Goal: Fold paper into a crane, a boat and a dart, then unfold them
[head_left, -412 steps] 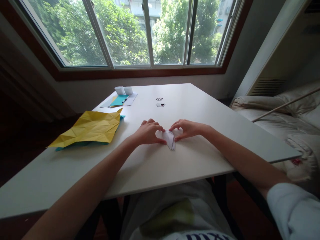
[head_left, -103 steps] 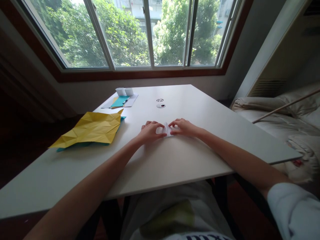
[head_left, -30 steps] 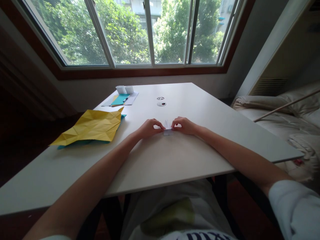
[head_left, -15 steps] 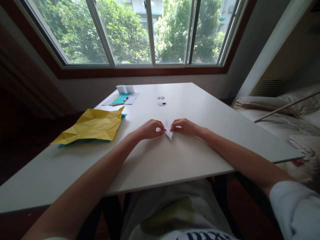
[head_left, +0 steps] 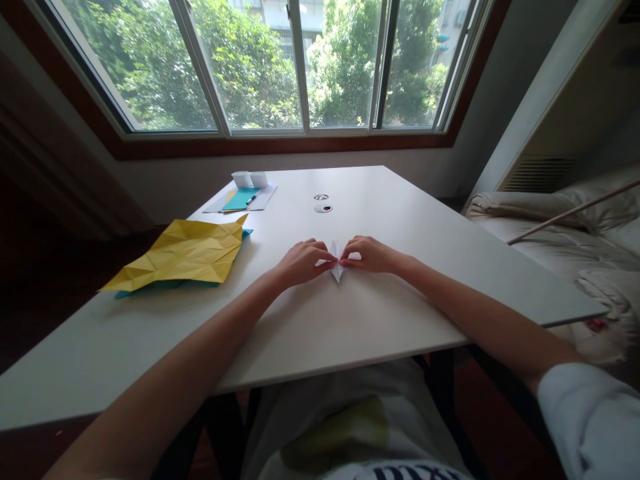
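A small piece of folded white paper (head_left: 337, 275) is held just above or on the white table (head_left: 320, 320); I cannot tell which. It has a narrow diamond shape, with one point toward me and one away. My left hand (head_left: 306, 261) pinches its left edge between thumb and fingers. On the opposite side, my right hand (head_left: 369, 254) pinches the right edge the same way. The fingertips of both hands nearly meet over its middle and hide part of it.
Creased yellow paper (head_left: 185, 253) lies over teal paper (head_left: 247, 233) on the left. Farther back are two small white folded boxes (head_left: 243, 179), a teal sheet (head_left: 240, 199), white sheets and a pen (head_left: 251, 199). Two round black-and-white pieces (head_left: 323, 208) lie beyond my hands.
My left hand has shifted slightly right, closer to my right hand. The folded paper has turned a little, and its near point now aims more straight toward me.
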`<state>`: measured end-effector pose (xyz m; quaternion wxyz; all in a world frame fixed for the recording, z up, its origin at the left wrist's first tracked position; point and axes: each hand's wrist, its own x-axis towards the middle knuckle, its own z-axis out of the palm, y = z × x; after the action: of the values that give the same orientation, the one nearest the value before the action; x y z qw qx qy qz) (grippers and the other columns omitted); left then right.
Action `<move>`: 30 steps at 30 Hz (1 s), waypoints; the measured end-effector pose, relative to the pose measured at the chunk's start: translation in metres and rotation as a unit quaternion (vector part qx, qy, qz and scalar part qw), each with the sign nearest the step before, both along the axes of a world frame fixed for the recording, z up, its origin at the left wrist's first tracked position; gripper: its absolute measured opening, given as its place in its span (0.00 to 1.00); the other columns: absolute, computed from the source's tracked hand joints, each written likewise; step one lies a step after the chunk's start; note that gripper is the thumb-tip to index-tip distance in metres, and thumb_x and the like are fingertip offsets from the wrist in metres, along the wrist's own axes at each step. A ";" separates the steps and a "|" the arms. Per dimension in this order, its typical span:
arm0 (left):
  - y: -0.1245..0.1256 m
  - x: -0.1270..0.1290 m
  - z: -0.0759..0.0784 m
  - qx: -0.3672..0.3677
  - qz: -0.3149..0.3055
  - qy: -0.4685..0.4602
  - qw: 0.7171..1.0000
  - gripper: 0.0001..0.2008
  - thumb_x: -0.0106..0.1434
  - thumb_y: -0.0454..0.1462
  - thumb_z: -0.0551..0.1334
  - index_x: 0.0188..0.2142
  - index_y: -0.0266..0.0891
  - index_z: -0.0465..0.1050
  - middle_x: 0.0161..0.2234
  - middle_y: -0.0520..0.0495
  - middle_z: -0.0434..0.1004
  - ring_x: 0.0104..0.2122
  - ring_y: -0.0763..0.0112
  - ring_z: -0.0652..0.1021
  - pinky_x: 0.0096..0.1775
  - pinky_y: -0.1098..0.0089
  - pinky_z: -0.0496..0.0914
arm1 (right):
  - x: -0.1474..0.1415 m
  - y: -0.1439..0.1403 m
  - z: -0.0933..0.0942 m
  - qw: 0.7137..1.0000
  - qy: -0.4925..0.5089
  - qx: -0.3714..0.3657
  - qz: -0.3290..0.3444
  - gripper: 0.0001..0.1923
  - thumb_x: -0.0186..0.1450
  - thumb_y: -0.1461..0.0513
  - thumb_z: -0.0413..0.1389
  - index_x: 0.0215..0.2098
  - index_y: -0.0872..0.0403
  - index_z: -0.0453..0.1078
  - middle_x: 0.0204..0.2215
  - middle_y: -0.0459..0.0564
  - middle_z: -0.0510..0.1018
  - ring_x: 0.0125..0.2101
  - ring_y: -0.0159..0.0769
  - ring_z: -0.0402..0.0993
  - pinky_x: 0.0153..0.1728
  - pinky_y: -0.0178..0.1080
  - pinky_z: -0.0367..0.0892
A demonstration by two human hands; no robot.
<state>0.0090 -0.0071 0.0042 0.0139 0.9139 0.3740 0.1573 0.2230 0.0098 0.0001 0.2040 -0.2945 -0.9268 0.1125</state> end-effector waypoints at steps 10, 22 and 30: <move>-0.007 0.007 0.011 0.017 0.047 0.059 0.997 0.12 0.59 0.43 0.56 0.33 0.45 0.78 0.33 0.46 0.76 0.37 0.62 0.71 0.36 0.66 0.62 | -0.006 -0.012 0.008 0.990 -0.086 0.095 -0.060 0.12 0.62 0.57 0.53 0.27 0.54 0.74 0.26 0.52 0.76 0.31 0.37 0.67 0.33 0.37 0.59; -0.014 0.011 0.014 0.062 0.090 0.096 0.989 0.14 0.58 0.44 0.57 0.23 0.40 0.75 0.27 0.44 0.77 0.36 0.59 0.71 0.38 0.62 0.58 | -0.029 -0.039 0.011 0.963 -0.123 0.026 -0.238 0.13 0.62 0.57 0.53 0.26 0.56 0.73 0.27 0.58 0.76 0.32 0.41 0.71 0.32 0.39 0.61; -0.013 0.009 0.010 -0.001 0.167 0.041 0.985 0.17 0.57 0.50 0.56 0.31 0.41 0.77 0.32 0.42 0.77 0.39 0.54 0.71 0.42 0.58 0.59 | -0.017 -0.024 0.004 0.965 -0.035 -0.072 -0.250 0.10 0.58 0.52 0.56 0.31 0.50 0.72 0.29 0.47 0.77 0.28 0.34 0.70 0.26 0.34 0.58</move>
<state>0.0182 -0.0200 0.0139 -0.0269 0.8445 0.5215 0.1191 0.2063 -0.0144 0.0043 0.1718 -0.5343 -0.8198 0.1138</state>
